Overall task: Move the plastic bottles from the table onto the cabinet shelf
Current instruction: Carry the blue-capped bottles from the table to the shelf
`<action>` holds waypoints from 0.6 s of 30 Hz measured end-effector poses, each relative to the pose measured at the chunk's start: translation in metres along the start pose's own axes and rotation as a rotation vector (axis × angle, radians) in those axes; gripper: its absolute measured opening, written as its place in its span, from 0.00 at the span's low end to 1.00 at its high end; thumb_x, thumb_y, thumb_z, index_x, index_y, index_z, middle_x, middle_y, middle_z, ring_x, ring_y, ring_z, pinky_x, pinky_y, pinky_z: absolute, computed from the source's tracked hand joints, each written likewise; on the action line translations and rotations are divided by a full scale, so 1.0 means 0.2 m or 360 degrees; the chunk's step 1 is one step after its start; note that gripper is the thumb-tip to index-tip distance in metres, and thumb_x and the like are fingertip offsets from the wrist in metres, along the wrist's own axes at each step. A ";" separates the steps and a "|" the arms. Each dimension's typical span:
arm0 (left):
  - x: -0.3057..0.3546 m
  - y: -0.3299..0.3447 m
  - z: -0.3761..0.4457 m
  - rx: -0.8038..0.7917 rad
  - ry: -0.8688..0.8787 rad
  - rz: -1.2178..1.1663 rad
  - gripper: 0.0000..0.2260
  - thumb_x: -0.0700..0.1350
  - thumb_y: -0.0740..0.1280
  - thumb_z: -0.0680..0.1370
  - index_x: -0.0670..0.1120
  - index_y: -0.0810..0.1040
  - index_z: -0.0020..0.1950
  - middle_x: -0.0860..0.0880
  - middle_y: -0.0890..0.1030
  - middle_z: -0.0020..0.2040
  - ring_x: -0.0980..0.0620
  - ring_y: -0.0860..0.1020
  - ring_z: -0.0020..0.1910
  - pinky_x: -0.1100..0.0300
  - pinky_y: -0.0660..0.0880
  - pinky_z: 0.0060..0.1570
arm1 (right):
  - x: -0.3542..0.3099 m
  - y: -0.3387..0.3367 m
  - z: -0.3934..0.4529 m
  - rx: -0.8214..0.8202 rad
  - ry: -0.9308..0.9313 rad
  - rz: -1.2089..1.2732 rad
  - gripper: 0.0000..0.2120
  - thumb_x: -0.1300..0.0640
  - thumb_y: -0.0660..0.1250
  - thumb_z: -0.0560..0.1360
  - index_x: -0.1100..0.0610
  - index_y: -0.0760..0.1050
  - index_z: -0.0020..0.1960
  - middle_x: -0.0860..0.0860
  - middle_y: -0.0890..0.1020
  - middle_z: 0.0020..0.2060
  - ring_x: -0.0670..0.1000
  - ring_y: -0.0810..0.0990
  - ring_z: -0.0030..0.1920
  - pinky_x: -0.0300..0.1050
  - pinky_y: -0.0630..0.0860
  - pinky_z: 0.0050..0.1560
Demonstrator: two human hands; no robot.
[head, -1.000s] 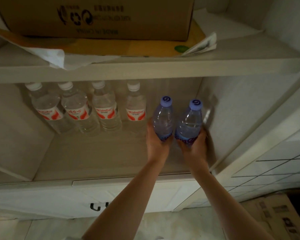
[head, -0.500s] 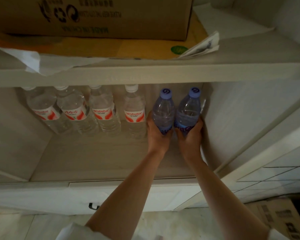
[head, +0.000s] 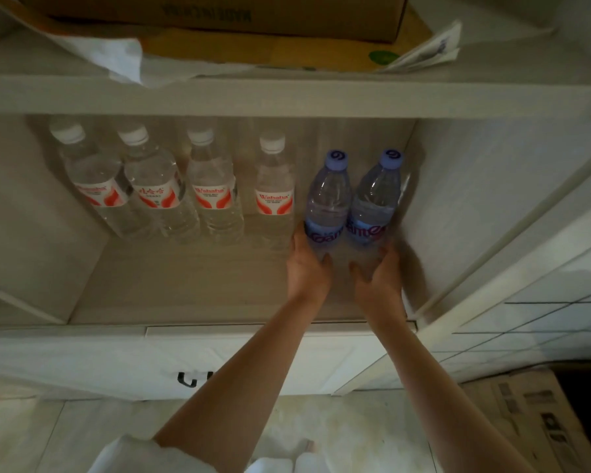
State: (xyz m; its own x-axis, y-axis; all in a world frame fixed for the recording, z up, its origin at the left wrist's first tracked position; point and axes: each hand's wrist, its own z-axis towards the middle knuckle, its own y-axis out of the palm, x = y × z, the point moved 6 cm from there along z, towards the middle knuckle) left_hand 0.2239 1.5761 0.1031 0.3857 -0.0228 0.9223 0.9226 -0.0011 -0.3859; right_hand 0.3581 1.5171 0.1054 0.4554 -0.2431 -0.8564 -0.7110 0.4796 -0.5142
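Observation:
Two blue-tinted plastic bottles with lilac caps stand upright side by side at the right end of the cabinet shelf (head: 185, 285). My left hand (head: 307, 268) grips the base of the left blue bottle (head: 328, 196), thumb in front and fingers round its left side. My right hand (head: 377, 278) grips the base of the right blue bottle (head: 376, 196), which stands close to the cabinet's right wall (head: 458, 199). Left of them, several clear bottles with red labels (head: 209, 189) stand in a row at the back of the shelf.
The shelf above carries a cardboard box (head: 219, 11) with papers under it, and its front edge overhangs the bottles. Below the shelf is a white door with a dark handle (head: 188, 378). A printed carton (head: 533, 421) lies on the floor at the right.
Both hands have slid down from the bottles' labels to their bases. The two blue bottles now stand deeper on the shelf, in line with the clear bottles.

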 end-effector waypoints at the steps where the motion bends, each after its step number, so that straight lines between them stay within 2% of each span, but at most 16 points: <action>1: 0.00 -0.03 -0.03 -0.0015 0.0025 0.0041 0.32 0.35 0.66 0.74 0.46 0.60 0.77 0.47 0.70 0.72 0.46 0.73 0.67 0.64 0.68 0.61 | 0.00 0.00 -0.06 -0.0028 -0.0003 -0.0003 0.33 0.59 0.69 0.75 0.63 0.57 0.74 0.59 0.69 0.70 0.58 0.69 0.69 0.52 0.67 0.69; 5: -0.04 -0.17 -0.17 -0.0093 0.0065 0.0027 0.26 0.36 0.65 0.75 0.48 0.68 0.72 0.49 0.77 0.66 0.51 0.76 0.63 0.56 0.75 0.61 | -0.01 0.03 -0.25 -0.0083 -0.0082 -0.0003 0.26 0.59 0.67 0.75 0.61 0.63 0.71 0.57 0.75 0.64 0.57 0.76 0.62 0.55 0.75 0.62; 7: -0.08 -0.26 -0.26 -0.0115 0.0063 -0.0020 0.21 0.36 0.66 0.77 0.48 0.71 0.69 0.51 0.81 0.59 0.55 0.79 0.59 0.63 0.77 0.57 | -0.04 0.06 -0.35 -0.0129 -0.0158 0.0019 0.23 0.59 0.67 0.76 0.60 0.66 0.69 0.56 0.78 0.59 0.56 0.78 0.59 0.53 0.76 0.59; 9: -0.13 -0.38 -0.35 -0.0104 0.0075 -0.0065 0.17 0.36 0.66 0.77 0.47 0.74 0.65 0.53 0.83 0.52 0.60 0.81 0.52 0.72 0.75 0.51 | -0.10 0.09 -0.43 -0.0155 -0.0283 -0.0002 0.19 0.60 0.66 0.77 0.60 0.68 0.67 0.55 0.80 0.55 0.54 0.80 0.54 0.46 0.76 0.56; 10: -0.16 -0.44 -0.39 -0.0079 0.0086 -0.0063 0.15 0.37 0.66 0.77 0.48 0.76 0.63 0.54 0.83 0.49 0.61 0.81 0.50 0.72 0.75 0.49 | -0.13 0.11 -0.46 -0.0175 -0.0344 -0.0012 0.18 0.60 0.66 0.77 0.60 0.69 0.66 0.55 0.80 0.54 0.53 0.80 0.54 0.44 0.75 0.55; 14: -0.24 -0.69 -0.55 0.0192 0.0039 0.0021 0.11 0.37 0.67 0.77 0.50 0.78 0.56 0.58 0.84 0.43 0.62 0.82 0.44 0.71 0.76 0.44 | -0.25 0.22 -0.58 -0.0384 -0.0482 0.0023 0.17 0.59 0.64 0.77 0.59 0.70 0.66 0.53 0.79 0.57 0.48 0.78 0.57 0.47 0.75 0.61; 18: -0.35 -0.92 -0.79 0.0533 -0.0118 0.0073 0.11 0.35 0.66 0.77 0.49 0.78 0.55 0.55 0.84 0.43 0.61 0.82 0.43 0.73 0.76 0.41 | -0.38 0.38 -0.75 -0.0781 -0.0690 0.0077 0.17 0.56 0.63 0.79 0.58 0.70 0.66 0.51 0.79 0.60 0.46 0.78 0.59 0.42 0.74 0.63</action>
State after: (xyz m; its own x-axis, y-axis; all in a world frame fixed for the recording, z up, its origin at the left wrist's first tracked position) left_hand 0.0259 1.4195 0.1059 0.4151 0.0574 0.9080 0.8516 0.3265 -0.4100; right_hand 0.1896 1.4453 0.1242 0.5186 0.1802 -0.8358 -0.8512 0.0160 -0.5246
